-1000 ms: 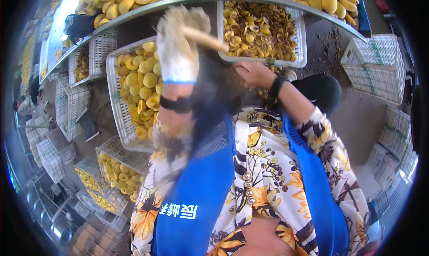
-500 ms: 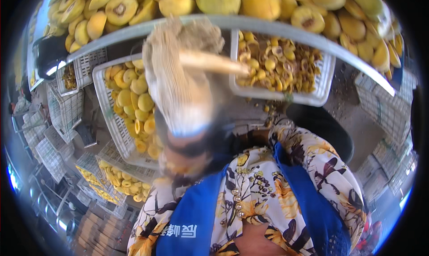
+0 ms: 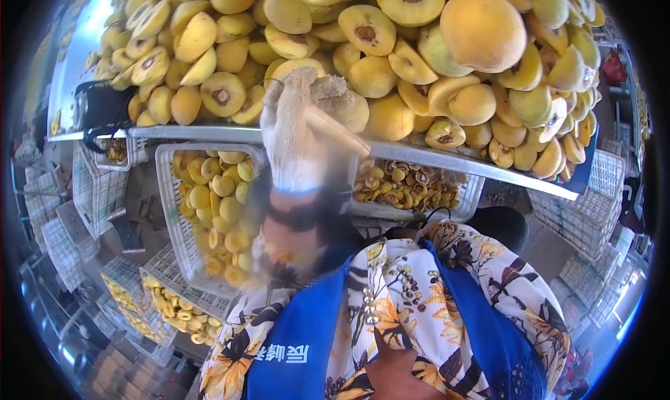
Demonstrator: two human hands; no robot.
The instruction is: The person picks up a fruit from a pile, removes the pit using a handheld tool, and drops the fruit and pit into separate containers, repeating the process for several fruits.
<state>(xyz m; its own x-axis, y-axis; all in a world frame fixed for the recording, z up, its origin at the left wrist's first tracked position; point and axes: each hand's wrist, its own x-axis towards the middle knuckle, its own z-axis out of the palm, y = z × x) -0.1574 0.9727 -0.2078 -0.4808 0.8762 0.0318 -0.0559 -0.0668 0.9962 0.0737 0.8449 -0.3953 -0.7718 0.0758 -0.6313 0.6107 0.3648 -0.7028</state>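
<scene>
My left hand [image 3: 289, 131], in a soiled knitted glove with a white cuff, is closed around a wooden handle [image 3: 338, 131]. The handle's bare end points right and toward me; whatever sits at its other end is hidden in the glove. The gloved fingers reach past the near metal edge [image 3: 447, 157] of a table, up against a heap of halved yellow peaches [image 3: 366, 30]. One peach half [image 3: 354, 114] lies just right of the fingers; contact cannot be made out. My right sleeve [image 3: 481, 253] bends inward, but the hand itself is hidden.
Below the table edge stands a white crate [image 3: 167, 205] of peach halves on the left. A white tub [image 3: 471, 198] of pits and scraps stands to the right. Stacked crates [image 3: 583, 205] are at the far right, more crates [image 3: 101, 173] at the left. A black object [image 3: 105, 103] rests at the table's left.
The view has shifted so more of the table shows. My left hand, still around the wooden handle, has moved away from me, over the table edge to the heaped peaches.
</scene>
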